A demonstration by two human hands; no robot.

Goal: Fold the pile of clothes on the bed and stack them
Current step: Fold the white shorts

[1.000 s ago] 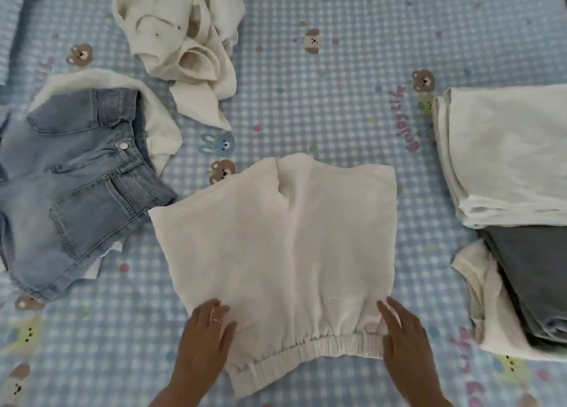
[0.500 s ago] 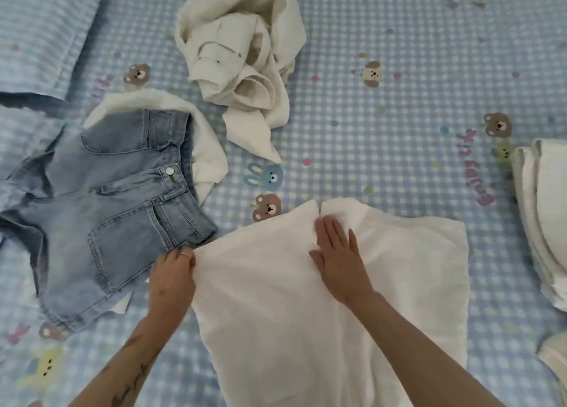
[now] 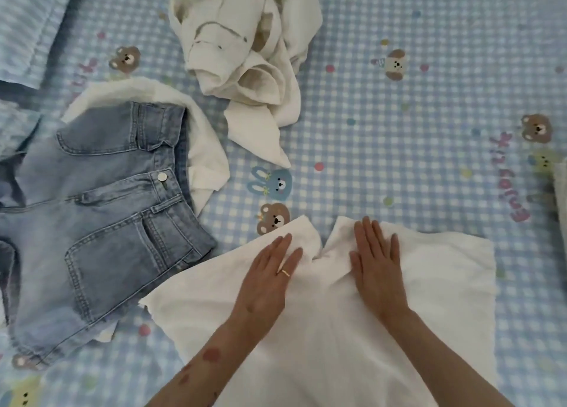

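White shorts [image 3: 429, 299] lie spread flat on the bed in front of me, leg ends pointing away. My left hand [image 3: 270, 271], with a gold ring, presses flat on the left leg near the crotch split. My right hand [image 3: 377, 262] lies flat on the right leg beside it. Neither hand grips the cloth. Light blue denim shorts [image 3: 101, 222] lie at the left on top of a white garment [image 3: 202, 142]. A crumpled cream garment [image 3: 245, 56] sits at the top centre.
The bed [image 3: 414, 99] has a blue checked sheet with bear and rabbit prints. A striped blue pillow [image 3: 27, 22] is at the top left. At the right edge shows the rim of a stack of folded white clothes [image 3: 561, 191].
My left hand moved from the shorts' left corner to the middle, beside my right hand. Both palms now press near the crotch split. The view shifted left, pushing the folded stack almost out of frame.
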